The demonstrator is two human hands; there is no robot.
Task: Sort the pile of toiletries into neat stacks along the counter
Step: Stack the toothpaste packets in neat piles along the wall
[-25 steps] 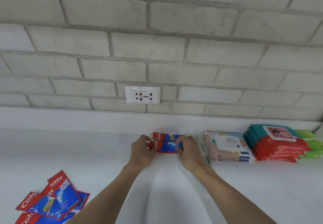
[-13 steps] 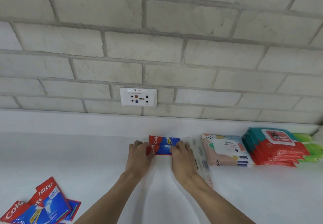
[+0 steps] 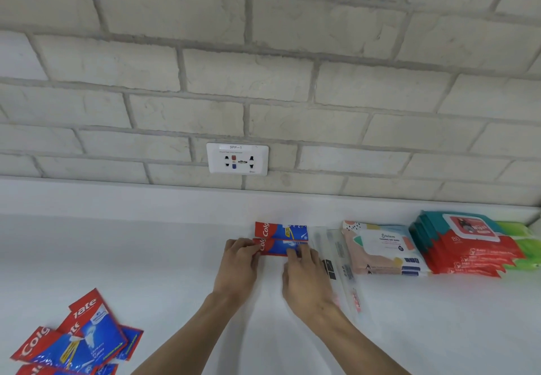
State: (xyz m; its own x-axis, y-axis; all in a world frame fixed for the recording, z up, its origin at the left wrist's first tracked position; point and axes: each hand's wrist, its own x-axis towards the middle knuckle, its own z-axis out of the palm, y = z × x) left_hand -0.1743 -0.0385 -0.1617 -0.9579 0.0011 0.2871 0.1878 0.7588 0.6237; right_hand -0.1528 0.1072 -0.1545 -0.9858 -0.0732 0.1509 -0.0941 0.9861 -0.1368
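Both of my hands are pinching a Colgate toothpaste sachet (image 3: 276, 248) near the back edge of the worktop (image 3: 140, 257), left hand (image 3: 238, 262) at its left end, right hand (image 3: 306, 276) at its right. It is looking light, floppy and slick; I am judging the short ends the best holds.

1. The stacked toothpaste sachets (image 3: 280, 231) are red at the left end and blue over the rest, with white lettering and a small yellow mark.
2. The loose sachet pile (image 3: 79, 339) has the same red and blue, with white letters and yellow strips.
3. The clear packets (image 3: 336, 250) are see-through, printed in black and red.
4. The pastel wipes packs (image 3: 380, 254) are pale pink with teal, yellow and orange patches and a white label.
5. The teal wipes packs (image 3: 468, 251) are teal above a jagged red band.
6. The green packs (image 3: 524, 245) are bright green.
7. The table (image 3: 117, 257) is white.
8. The brick wall (image 3: 263, 81) is off-white with grey joints.
9. The socket plate (image 3: 237, 159) is white with black, red and blue parts.
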